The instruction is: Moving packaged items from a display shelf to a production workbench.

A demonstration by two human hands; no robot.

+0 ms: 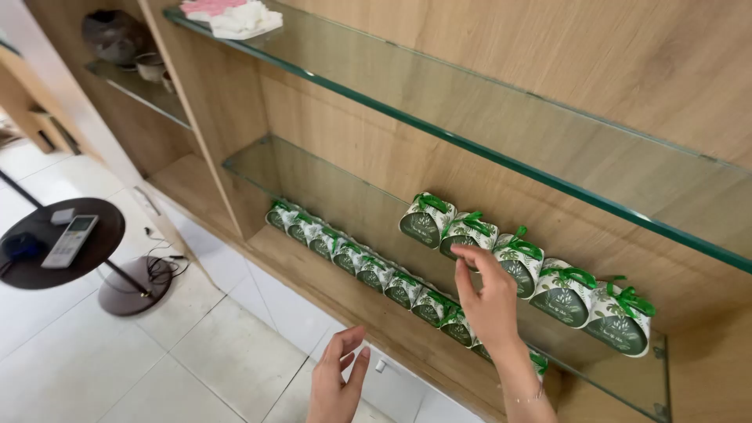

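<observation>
The right hand [489,301] is reaching up to the lower glass shelf [313,176], with its fingers [470,254] loosely spread and the fingertips touching the lower front edge of the second gift box [466,233] in the shelf row. The fingers are not closing around the box; nothing is being gripped. The left hand [338,376] is hovering lower down, in front of the cabinet base, palm turned inward, fingers open and slightly curled, holding nothing.

The shelf row is consisting of five small white gift boxes with green leaf print, dark green oval fronts and green ribbon bows. From left to right: first box [423,219], the touched second box, third box [518,258], fourth box [564,294], fifth box [620,321]. Each box is standing just beside its neighbour.

A longer row of matching boxes [352,262] is lying on the wooden ledge [270,247] below the glass shelf, running from the left partition toward the right wrist.

An upper glass shelf [486,117] is carrying a stack of white and pink items [231,16] at its left end. On the tiled floor [94,360], a round dark side table [35,254] is bearing a white remote control [70,239].
</observation>
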